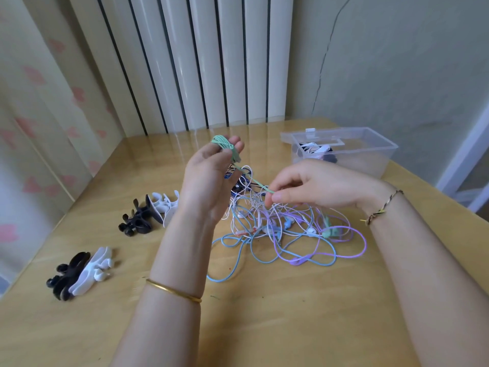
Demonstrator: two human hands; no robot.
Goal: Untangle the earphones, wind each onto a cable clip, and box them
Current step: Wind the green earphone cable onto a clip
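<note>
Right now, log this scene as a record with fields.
left hand: raised, green cord coiled round its fingers
right hand: pinches the cord's free strand, taut from the coil
tangle: blue, purple, white cords on the table, below the hands
clips: two black-and-white heaps, left of the tangle
box: clear, open, far right, wound earphones inside

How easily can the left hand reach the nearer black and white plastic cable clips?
Probably not yet: the way to the clips is free, but the left hand has mint-green earphone cable wound round its fingers, running to the right hand.
</note>
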